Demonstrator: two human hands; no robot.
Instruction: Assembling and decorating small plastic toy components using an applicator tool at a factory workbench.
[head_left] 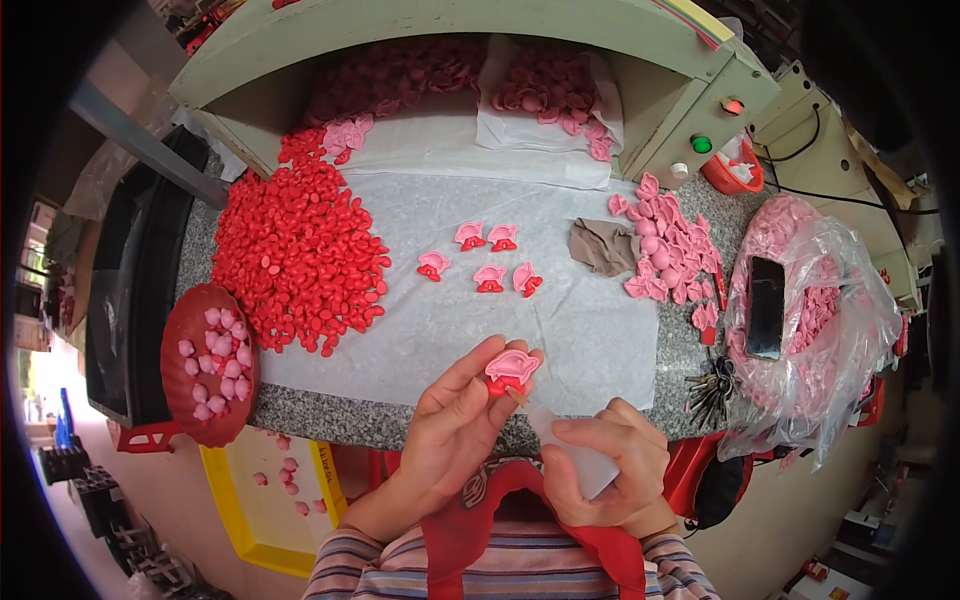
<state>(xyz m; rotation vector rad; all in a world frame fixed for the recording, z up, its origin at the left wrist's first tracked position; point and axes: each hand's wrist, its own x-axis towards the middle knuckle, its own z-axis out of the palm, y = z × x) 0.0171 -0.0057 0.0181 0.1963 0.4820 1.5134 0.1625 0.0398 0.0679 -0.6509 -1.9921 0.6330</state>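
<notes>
My left hand (448, 425) pinches a small plastic figure part (513, 370), a pink hollow shell on a red foot-like base, above the worktable's front edge. My right hand (628, 460) is wrapped round a translucent white squeeze bottle (592, 468). The bottle's narrow end points up and left, close by the red base; whether it touches is hard to tell. Ahead of my hands, several similar pink-and-red pieces (489, 278) lie on a white paper sheet (400, 350).
Red parts (295, 260) are heaped left, pink shells (660, 245) right beside a grey-brown cloth (603, 247). A red bowl (210, 420) holds pink pieces. A greenish open-fronted box (640, 120) stands behind; a plastic bag (850, 350) with a phone (766, 308) lies right, keys (712, 392) nearer.
</notes>
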